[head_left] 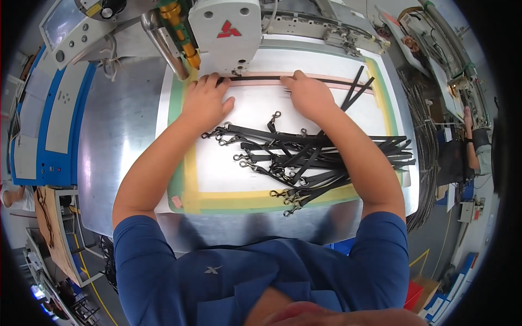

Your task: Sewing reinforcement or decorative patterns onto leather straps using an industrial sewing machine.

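Note:
My left hand (208, 99) rests at the left end of a black strap (253, 78) under the white machine head (223, 32), fingers curled over the strap and pressing it, thumb apart. My right hand (310, 98) has its curled fingers on the same strap farther right. The strap lies along a pink strip (348, 86) on a white board (228, 179) edged with yellow and green tape. Two loose strap ends cross at the board's upper right. A pile of black straps with metal snap hooks (283, 160) lies below my hands, partly behind my right forearm.
A blue-and-white control cabinet (54, 122) and a wooden table (57, 228) stand left. A screen panel (62, 24) hangs upper left. Long dark cords (416, 125) hang beside the metal bench (117, 146) on the right. Other people's arms show at far right (470, 144) and far left (13, 193).

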Available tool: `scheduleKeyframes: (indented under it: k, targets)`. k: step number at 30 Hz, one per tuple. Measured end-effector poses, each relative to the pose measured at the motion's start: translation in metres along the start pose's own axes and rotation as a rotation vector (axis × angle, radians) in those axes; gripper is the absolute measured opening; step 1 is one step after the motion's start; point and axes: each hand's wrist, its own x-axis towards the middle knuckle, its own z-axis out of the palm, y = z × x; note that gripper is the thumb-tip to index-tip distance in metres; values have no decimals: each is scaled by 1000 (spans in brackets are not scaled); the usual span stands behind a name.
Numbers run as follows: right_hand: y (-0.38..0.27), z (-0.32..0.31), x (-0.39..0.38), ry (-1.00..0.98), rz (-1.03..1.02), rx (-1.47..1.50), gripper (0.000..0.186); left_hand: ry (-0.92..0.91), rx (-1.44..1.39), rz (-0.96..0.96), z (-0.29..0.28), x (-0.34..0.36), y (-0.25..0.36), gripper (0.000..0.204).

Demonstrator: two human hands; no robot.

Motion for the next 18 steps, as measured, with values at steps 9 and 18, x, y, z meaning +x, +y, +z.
scheduleKeyframes:
  k: [9, 18]
  targets:
    - [-11, 2, 6, 27, -44, 13, 37, -96, 54, -14, -9, 18, 32, 62]
    - [-9, 0, 7, 18, -92, 6, 44, -280, 95, -105, -19, 33, 51, 66]
